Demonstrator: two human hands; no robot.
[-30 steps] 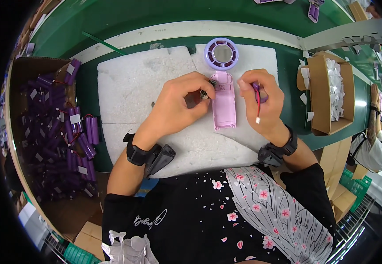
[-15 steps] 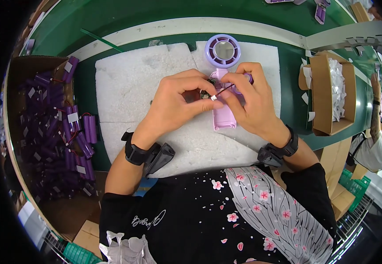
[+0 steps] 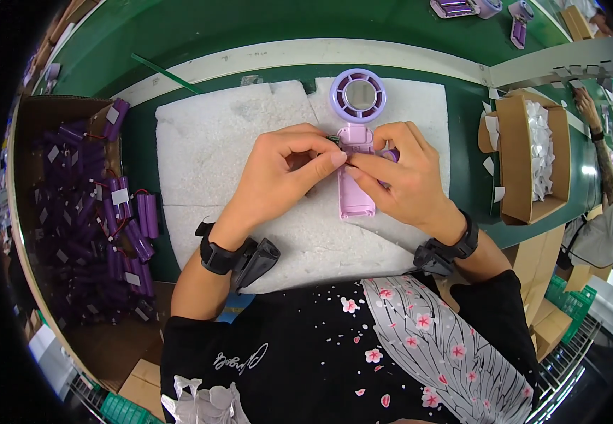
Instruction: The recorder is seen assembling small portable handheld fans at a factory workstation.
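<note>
A handheld fan lies on the white foam sheet (image 3: 214, 162), its round lilac head (image 3: 358, 73) away from me and its open pink handle (image 3: 357, 201) toward me. Over the handle, my left hand (image 3: 278, 173) pinches a small green circuit board (image 3: 333, 139), mostly covered by the fingers. My right hand (image 3: 412, 180) is closed on a purple battery pack (image 3: 391, 155), part of which shows behind the fingers. Its thumb and forefinger meet my left fingertips, where the battery's lead and white plug are hidden.
A carton (image 3: 112, 339) of purple battery packs with leads stands at left. At right, a smaller carton (image 3: 515, 162) holds white pieces. More fan parts (image 3: 462, 8) lie at the far right beyond the pale rail (image 3: 285, 53). Another person's arm (image 3: 606, 166) shows at right.
My fingertips have come together, and the white plug and dark lead between them have gone out of sight. The circuit board is more covered. The whole view has shifted slightly.
</note>
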